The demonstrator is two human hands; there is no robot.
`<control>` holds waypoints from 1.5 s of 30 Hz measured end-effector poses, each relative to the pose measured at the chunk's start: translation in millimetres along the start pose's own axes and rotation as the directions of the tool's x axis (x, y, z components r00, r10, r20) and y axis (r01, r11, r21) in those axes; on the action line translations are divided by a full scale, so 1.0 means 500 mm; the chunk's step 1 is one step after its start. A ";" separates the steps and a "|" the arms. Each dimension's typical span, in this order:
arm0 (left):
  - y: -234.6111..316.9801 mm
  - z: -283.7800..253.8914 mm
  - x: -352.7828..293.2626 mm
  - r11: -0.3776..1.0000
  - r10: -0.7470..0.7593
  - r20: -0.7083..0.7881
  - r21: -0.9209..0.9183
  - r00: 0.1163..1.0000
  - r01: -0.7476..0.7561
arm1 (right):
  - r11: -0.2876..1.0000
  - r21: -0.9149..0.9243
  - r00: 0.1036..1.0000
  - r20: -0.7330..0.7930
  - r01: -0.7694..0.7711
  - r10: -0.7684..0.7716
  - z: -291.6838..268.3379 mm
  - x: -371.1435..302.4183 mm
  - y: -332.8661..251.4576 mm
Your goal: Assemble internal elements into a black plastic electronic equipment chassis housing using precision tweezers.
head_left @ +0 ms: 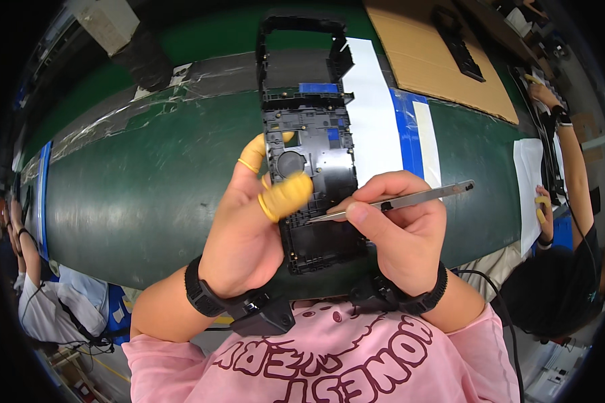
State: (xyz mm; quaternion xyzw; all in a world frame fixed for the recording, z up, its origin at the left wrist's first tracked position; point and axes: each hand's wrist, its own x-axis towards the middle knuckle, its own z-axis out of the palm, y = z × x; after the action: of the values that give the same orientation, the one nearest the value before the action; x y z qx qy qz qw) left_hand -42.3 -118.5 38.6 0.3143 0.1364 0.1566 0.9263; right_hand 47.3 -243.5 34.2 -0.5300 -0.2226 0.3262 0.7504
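A long black plastic frame with an open rectangular window at its far end stands before me, held above the green table. My left hand grips its left edge, the thumb and a finger covered in yellow finger cots. Blue patches show on the frame's far half, and a round recess lies near the left thumb. Metal tweezers are pinched in my right hand. Their tip points left and meets the frame's lower part beside the left thumb; whether it touches there I cannot tell.
Beyond the frame lies a white sheet, with blue tape to its right. A cardboard sheet at the far right carries another black part. Co-workers' arms reach in at both sides. A grey-black post stands far left.
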 end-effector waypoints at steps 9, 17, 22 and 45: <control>-0.007 0.000 -0.005 0.966 0.106 -0.023 0.238 0.994 -0.098 | 0.996 0.057 0.994 -0.078 0.075 -0.070 -0.037 -0.021 -0.020; 0.004 0.014 -0.005 0.959 0.229 -0.004 0.170 0.973 -0.225 | 0.963 -0.238 0.950 -0.310 -0.125 0.046 -0.099 -0.063 -0.009; 0.006 0.000 0.002 0.977 0.194 0.016 0.086 0.981 -0.195 | 0.963 -0.219 0.938 -0.339 -0.157 0.076 -0.099 -0.054 -0.001; -0.009 -0.012 0.020 0.955 0.117 -0.015 -0.274 0.993 -0.116 | 0.964 -0.164 0.951 -0.194 0.211 -0.241 -0.030 -0.024 -0.073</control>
State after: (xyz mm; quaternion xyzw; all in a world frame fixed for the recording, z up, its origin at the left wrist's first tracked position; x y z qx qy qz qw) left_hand -34.3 -114.9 29.4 0.1904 0.0938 0.2281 0.9502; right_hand 58.3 -270.3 63.4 -0.5847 -0.2232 0.1631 0.7627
